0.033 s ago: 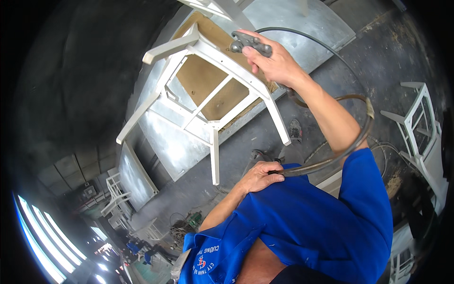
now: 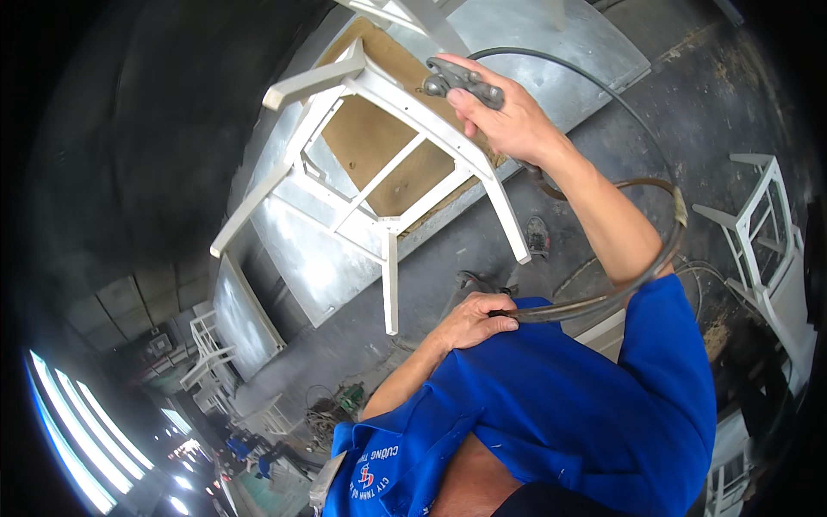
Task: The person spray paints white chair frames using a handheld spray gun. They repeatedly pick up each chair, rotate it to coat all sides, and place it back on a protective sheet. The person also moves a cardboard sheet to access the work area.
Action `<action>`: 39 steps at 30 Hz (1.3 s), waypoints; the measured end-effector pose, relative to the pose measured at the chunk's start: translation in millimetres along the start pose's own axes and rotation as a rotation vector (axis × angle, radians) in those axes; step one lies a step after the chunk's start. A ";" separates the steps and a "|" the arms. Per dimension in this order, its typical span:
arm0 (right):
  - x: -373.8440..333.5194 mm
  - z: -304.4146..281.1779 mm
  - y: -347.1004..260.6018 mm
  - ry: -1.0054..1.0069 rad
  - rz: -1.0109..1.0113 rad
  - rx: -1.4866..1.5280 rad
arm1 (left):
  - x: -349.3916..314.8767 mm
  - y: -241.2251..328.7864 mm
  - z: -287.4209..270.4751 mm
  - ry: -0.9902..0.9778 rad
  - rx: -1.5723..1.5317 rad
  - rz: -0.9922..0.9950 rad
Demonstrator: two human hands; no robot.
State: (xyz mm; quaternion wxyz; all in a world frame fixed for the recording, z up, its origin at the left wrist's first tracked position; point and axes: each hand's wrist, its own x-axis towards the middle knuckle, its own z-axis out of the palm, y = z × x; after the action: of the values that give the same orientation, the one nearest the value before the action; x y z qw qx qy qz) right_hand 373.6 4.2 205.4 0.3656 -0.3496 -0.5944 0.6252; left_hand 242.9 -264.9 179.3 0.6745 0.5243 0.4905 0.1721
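Right hand (image 2: 520,121) slightly rightward, spray gun (image 2: 468,81) part-hidden

White capital lettering (image 2: 384,452) is seen on the chest of the blue shirt (image 2: 560,396). It is arranged around a small red-and-white emblem (image 2: 366,476).

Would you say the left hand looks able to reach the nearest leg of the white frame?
Probably yes: nothing visible blocks the left hand from that nearest leg, though the hand's fingers, closed on the hose, might need freeing first.
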 end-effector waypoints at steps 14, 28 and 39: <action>-149.0 36.7 -33.6 -0.185 0.293 -0.534 | -22.4 -29.0 -11.6 -0.109 0.030 0.282; -138.3 266.1 -97.1 -0.116 0.140 -0.176 | -184.3 -92.2 -115.7 0.038 0.327 0.536; -80.8 396.3 -286.9 0.186 -0.677 -0.164 | -453.7 228.8 -290.1 0.785 1.356 1.292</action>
State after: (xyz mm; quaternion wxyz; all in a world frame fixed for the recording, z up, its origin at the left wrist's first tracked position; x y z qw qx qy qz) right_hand 79.5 -252.1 511.6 0.5754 -0.2165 -0.6886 0.3844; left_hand -145.4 -358.0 607.1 -0.1959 0.8678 0.2941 0.3493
